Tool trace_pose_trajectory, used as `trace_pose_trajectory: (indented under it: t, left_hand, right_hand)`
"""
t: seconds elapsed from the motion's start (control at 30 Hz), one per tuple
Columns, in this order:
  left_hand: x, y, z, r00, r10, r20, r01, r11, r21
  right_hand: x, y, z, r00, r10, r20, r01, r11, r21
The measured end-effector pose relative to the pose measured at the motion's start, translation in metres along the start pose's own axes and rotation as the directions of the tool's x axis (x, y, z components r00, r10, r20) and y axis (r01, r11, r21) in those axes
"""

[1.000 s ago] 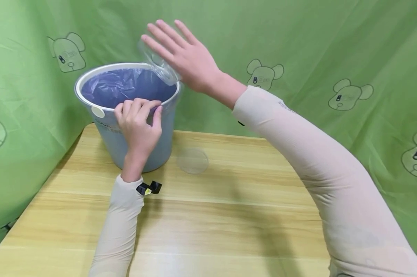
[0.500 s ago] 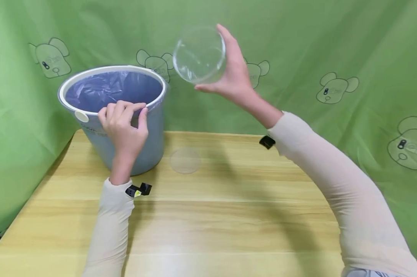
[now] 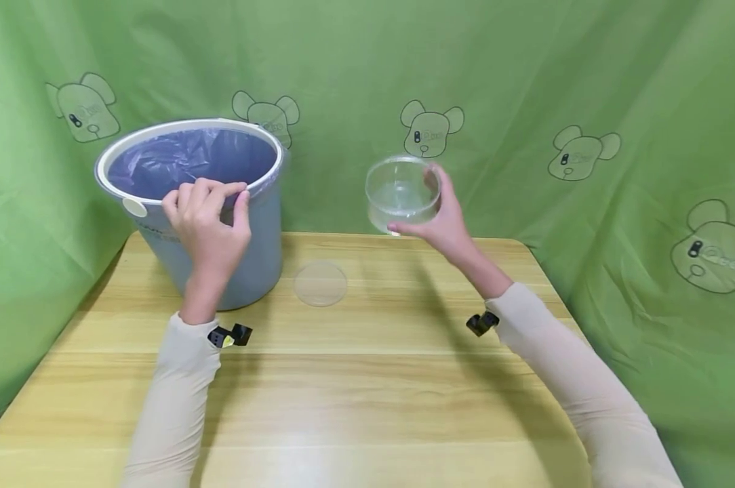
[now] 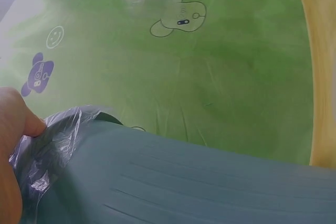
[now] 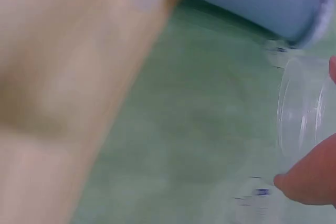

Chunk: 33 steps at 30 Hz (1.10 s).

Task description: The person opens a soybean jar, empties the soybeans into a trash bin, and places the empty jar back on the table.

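A blue-grey trash can (image 3: 254,251) with a white rim stands at the back left, lined with a thin plastic bag (image 3: 178,152). My left hand (image 3: 205,224) grips the can's near rim, fingers over the edge and thumb outside. The left wrist view shows the thumb against the crumpled bag (image 4: 60,142) folded over the rim. To the right, my right hand (image 3: 449,220) holds a clear round plastic container (image 3: 398,196) upright in the air above the table's back edge, thumb and fingers around its side. A clear round lid (image 3: 321,283) lies flat on the table beside the can.
The wood-grain table (image 3: 343,393) reaches back to a green curtain (image 3: 343,68) printed with mouse heads, which also hangs along both sides. A small black device (image 3: 230,335) sits at the left cuff, another (image 3: 482,323) at the right cuff.
My right hand has moved from above the can to the right and down, turning the clear container from tipped to upright. The left hand has stayed on the can's rim.
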<state>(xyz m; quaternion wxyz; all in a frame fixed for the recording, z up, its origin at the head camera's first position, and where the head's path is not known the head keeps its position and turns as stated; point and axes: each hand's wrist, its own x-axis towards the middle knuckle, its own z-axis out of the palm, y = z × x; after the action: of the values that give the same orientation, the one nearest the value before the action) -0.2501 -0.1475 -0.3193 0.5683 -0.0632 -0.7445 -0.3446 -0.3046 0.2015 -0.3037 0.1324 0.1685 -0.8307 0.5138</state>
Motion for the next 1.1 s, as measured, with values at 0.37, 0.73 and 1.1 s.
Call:
trace_pose_trajectory:
  t: [0.37, 0.73, 1.1]
  left_hand:
    - [0.002, -0.001, 0.000, 0.999, -0.004, 0.034, 0.004, 1.000, 0.010]
    - [-0.001, 0.000, 0.000, 1.000, 0.009, 0.007, -0.009, 1.000, -0.007]
    - [-0.001, -0.001, 0.000, 1.000, 0.020, -0.021, -0.021, 1.000, -0.017]
  right_hand:
    - [-0.029, 0.081, 0.026, 0.945, 0.270, 0.185, -0.290, 0.953, 0.093]
    - [-0.051, 0.119, 0.046, 0.899, 0.357, 0.255, -0.389, 0.917, 0.085]
    - [-0.055, 0.126, 0.056, 0.898, 0.348, 0.268, -0.381, 0.921, 0.082]
